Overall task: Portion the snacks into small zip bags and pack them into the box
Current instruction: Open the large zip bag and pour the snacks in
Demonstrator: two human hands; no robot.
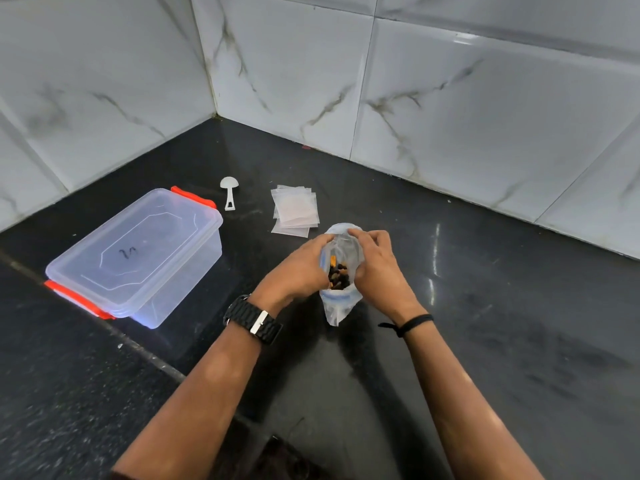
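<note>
A clear snack bag [338,308] with a blue zip rim stands on the black counter, holding dark and orange snacks [337,273]. My left hand [296,268] grips its left rim and my right hand [375,263] pinches its right and far rim, holding the mouth open. A stack of small clear zip bags [295,210] lies flat just beyond the hands. A clear plastic box [138,256] with orange clasps sits to the left with its lid on.
A white plastic scoop [228,192] lies on the black counter [502,323] between the box and the small bags. Marble-pattern tiled walls meet in a corner behind. A seam in the counter runs diagonally at the lower left.
</note>
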